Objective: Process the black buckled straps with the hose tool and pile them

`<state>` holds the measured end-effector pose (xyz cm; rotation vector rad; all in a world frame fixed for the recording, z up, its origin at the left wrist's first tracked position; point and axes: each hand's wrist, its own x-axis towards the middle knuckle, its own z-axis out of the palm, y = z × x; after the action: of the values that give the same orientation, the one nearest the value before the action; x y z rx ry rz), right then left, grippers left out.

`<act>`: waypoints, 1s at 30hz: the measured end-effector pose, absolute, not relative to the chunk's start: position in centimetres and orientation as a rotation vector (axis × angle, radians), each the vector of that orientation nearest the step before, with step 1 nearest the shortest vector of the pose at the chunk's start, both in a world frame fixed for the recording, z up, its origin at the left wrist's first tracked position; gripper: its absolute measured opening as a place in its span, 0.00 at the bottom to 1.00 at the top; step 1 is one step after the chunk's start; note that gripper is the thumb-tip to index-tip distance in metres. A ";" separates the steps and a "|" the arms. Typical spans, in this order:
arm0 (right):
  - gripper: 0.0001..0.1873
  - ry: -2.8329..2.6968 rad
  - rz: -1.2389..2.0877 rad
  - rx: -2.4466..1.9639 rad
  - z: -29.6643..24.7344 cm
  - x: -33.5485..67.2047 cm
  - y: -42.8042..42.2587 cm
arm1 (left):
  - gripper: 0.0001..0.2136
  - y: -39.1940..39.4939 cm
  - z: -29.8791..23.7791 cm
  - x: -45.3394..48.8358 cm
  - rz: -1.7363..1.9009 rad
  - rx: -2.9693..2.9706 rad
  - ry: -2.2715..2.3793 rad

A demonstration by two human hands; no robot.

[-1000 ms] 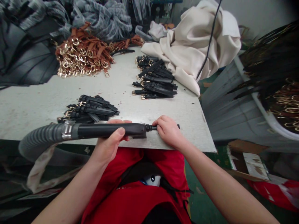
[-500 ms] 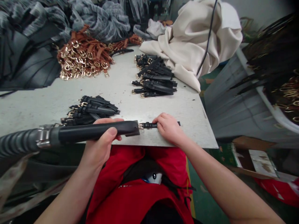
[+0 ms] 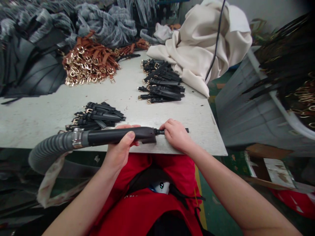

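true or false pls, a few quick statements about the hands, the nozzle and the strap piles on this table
1. The left hand grips a black nozzle joined to a ribbed grey hose. True.
2. The right hand is lifted clear of the table. False: it presses a black strap flat near the front edge.
3. The nozzle tip meets the strap's left end. True.
4. The brown straps lie nearest the person. False: they are at the far left; a pile of black straps lies closest.
5. A cream cloth is heaped at the far right. True.
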<state>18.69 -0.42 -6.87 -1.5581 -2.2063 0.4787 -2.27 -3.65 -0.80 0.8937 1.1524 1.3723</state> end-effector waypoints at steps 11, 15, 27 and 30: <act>0.17 -2.214 0.467 -1.568 -6.9 18.6 -0.4 | 0.18 -2.2 -0.9 -2.5 1.381 0.776 1.168; 0.16 -2.200 0.460 -1.569 -6.9 18.6 -0.4 | 0.13 -2.3 0.5 -4.9 1.513 0.882 1.174; 0.21 -2.064 0.492 -1.554 -7.3 18.7 -0.6 | 0.15 -0.9 0.0 1.1 1.275 1.095 1.168; 0.23 -2.057 0.514 -1.553 -7.0 18.8 -0.5 | 0.14 -0.8 0.1 1.3 1.312 1.125 1.158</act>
<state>18.75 -0.53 -7.03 -1.5535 -2.0569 0.5140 1.29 -0.81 0.15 1.1249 1.1577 1.3124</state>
